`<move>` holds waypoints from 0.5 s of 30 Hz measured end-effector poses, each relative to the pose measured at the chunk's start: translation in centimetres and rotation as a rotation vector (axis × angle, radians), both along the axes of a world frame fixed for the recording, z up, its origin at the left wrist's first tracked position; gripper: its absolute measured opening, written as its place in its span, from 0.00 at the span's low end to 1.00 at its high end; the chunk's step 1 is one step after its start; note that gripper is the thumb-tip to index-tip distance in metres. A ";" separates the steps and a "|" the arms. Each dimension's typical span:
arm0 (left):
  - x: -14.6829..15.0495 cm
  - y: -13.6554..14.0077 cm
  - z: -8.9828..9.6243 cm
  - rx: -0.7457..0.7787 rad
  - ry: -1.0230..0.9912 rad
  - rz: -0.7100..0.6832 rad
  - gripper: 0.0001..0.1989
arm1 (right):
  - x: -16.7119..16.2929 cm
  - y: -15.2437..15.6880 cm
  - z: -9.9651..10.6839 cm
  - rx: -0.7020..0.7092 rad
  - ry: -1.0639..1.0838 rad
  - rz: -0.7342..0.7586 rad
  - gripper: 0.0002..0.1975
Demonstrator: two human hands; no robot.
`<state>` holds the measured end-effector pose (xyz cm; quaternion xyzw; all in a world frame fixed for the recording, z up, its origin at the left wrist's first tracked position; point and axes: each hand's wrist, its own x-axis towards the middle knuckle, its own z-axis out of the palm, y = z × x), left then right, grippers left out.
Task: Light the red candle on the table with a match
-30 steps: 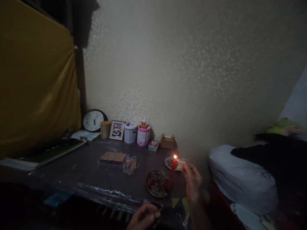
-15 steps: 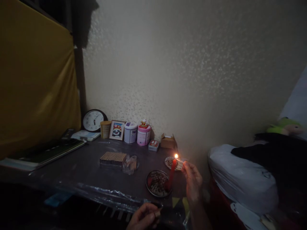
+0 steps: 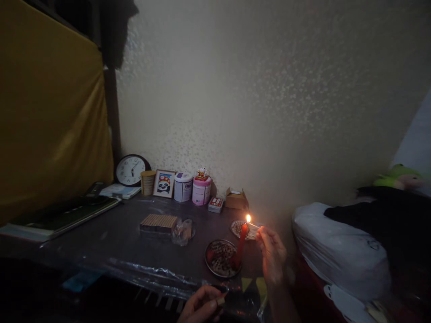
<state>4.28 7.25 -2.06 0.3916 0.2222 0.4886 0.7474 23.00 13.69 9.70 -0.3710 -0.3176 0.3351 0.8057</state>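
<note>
A dark table [image 3: 111,237], covered with clear plastic sheet, stands against a pale wall [image 3: 269,112], with a clock [image 3: 131,170], a framed panda picture [image 3: 164,183], two round tins [image 3: 192,188] and a small cardboard box [image 3: 235,198] lined along its back edge. Near the front right corner, a round metal dish [image 3: 220,259] holds a red candle [image 3: 241,245] leaning to the right. The right hand [image 3: 272,253] pinches a burning match [image 3: 252,223] between closed fingertips, its flame at the candle's tip, while the left hand [image 3: 202,306] is curled shut on a small matchbox [image 3: 220,301] at the table's front edge.
</note>
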 end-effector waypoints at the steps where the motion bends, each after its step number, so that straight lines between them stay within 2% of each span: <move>1: 0.0 0.0 -0.1 0.007 0.009 0.001 0.17 | 0.0 -0.1 0.1 -0.001 0.010 0.004 0.11; 10: 0.2 0.2 -0.5 0.016 0.006 -0.013 0.18 | 0.6 -0.4 0.4 -0.008 0.072 0.047 0.13; 15: 0.1 -0.1 -0.2 -0.015 -0.029 -0.002 0.17 | 3.7 -2.4 2.8 0.026 0.106 0.070 0.16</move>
